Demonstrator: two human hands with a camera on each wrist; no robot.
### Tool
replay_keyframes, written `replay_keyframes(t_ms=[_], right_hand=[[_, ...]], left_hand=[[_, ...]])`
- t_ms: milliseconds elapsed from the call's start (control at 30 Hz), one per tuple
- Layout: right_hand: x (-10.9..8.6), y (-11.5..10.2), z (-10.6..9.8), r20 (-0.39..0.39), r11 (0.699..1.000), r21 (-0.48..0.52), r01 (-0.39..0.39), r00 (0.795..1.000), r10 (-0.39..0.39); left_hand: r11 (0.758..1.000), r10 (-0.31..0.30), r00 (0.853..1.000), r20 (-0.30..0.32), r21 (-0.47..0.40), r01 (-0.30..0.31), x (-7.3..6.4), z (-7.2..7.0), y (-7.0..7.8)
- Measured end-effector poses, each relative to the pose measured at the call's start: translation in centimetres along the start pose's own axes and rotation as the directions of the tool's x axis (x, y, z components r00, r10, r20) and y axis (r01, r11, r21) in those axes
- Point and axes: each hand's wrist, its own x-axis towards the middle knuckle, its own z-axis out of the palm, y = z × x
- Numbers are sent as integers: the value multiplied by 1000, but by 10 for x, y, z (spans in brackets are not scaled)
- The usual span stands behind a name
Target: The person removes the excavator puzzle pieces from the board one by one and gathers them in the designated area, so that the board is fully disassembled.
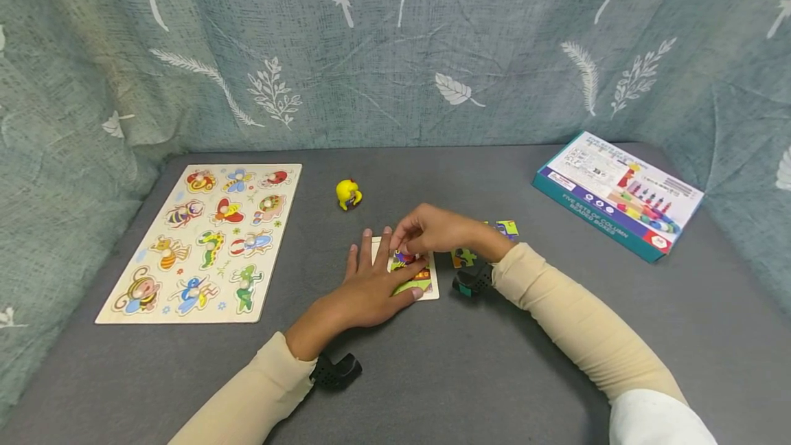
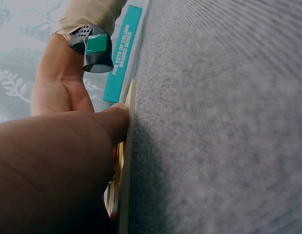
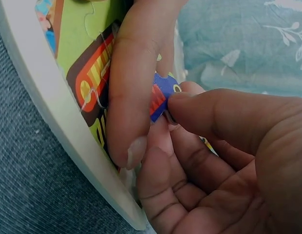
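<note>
A small jigsaw puzzle in a pale wooden tray [image 1: 435,286] lies in front of me, partly covered by both hands. My left hand [image 1: 369,294] rests over it with fingers spread and fairly straight. In the left wrist view its thumb [image 2: 117,119] presses at the tray's edge. My right hand [image 1: 446,229] reaches in from the right and pinches a blue and red puzzle piece [image 3: 163,97] between thumb and fingers, close over the tray. Fitted green and brown pieces [image 3: 87,73] show beside a left finger. Loose puzzle pieces [image 1: 464,257] lie by the right wrist.
At the left lies a wooden insect peg puzzle [image 1: 213,222] with its pieces in place. A small yellow toy [image 1: 349,194] sits behind the tray. A teal and white bead box [image 1: 618,194] lies at the back right, before a leaf-patterned curtain [image 1: 395,53].
</note>
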Motion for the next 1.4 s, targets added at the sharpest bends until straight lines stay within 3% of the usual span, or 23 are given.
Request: replay_keyframes(t_ms=[400, 633, 1000, 1400], right_hand=[[-1, -2, 0, 0, 999, -42, 34, 999, -34], [-3, 0, -4, -92, 992, -82, 95, 990, -103], [-16, -5, -18, -145, 997, -77, 32, 989, -43], [-26, -3, -23, -93, 994, -100, 46, 994, -56]], left_hand=[[1000, 1, 1000, 8, -2, -1, 0, -1, 0], [1000, -3, 1000, 7, -5, 3, 0, -1, 0], [1000, -22, 1000, 0, 19, 22, 1, -1, 1], [999, -34, 999, -8, 30, 35, 2, 2, 1]])
